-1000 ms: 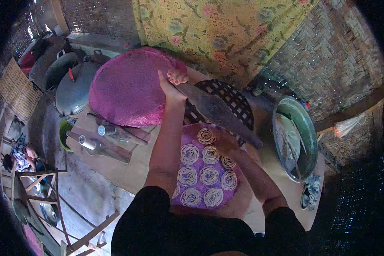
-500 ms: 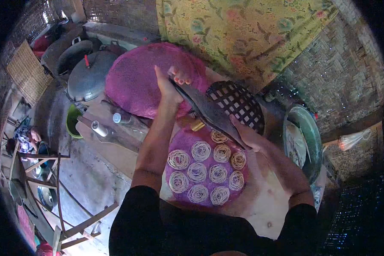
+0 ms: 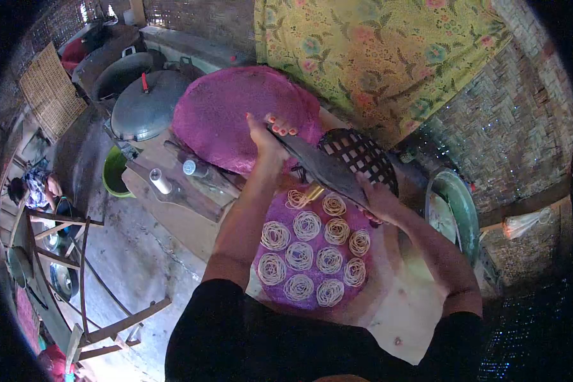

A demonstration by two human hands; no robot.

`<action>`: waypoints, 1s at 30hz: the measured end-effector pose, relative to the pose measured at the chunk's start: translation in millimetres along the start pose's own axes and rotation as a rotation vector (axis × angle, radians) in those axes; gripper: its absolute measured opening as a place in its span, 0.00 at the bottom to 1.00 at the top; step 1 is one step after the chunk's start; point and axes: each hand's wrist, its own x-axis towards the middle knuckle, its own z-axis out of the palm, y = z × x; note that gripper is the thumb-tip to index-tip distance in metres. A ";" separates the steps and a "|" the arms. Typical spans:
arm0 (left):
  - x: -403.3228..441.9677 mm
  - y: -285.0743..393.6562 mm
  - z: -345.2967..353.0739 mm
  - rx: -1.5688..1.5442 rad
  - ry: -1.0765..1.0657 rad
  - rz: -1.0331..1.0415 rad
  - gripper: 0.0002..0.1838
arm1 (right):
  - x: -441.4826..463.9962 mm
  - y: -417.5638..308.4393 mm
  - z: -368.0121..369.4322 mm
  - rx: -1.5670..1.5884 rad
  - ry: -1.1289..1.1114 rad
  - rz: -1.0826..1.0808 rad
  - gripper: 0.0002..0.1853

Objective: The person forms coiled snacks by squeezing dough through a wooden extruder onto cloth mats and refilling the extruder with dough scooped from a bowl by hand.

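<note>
- The left hand [image 3: 268,141] is grasping the far end of the dark wooden press [image 3: 328,169], its thumb pointing up.
- The right hand [image 3: 379,201] is gripping the nearer end.
- Under the press, 1 brass cylinder [image 3: 314,191] is hanging over 1 noodle coil [image 3: 296,199].
- Other noodle coils [image 3: 307,226] are lying on the purple round mat [image 3: 314,274].
- Behind, 1 pink mound [image 3: 239,114] is sitting.

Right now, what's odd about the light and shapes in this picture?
Head view: wide-lens distortion, with black rounded corners; glare washes out the grey floor at lower left. Head view: the dark woven wall at lower right sinks into shadow, pricked by bright specks.
</note>
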 end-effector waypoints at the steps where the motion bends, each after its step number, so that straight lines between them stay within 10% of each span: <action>1: 2.6 -2.8 1.2 0.011 -0.008 -0.001 0.31 | 2.3 0.9 -4.2 -0.078 0.032 -0.060 0.40; 9: 2.9 21.3 19.9 0.050 -0.096 0.016 0.29 | 17.8 2.2 14.9 -0.015 0.053 -0.097 0.31; 18: 6.5 -28.2 -17.8 0.021 0.022 -0.033 0.29 | 20.9 58.3 -0.8 -0.853 0.294 -0.714 0.28; 24: 15.2 -25.1 -9.3 -0.038 -0.098 -0.159 0.30 | 0.0 35.7 -10.0 0.042 -0.069 0.106 0.28; 30: 14.1 -5.0 -16.0 -0.211 -0.315 -0.203 0.24 | 18.9 48.9 37.8 1.185 -0.788 -0.185 0.45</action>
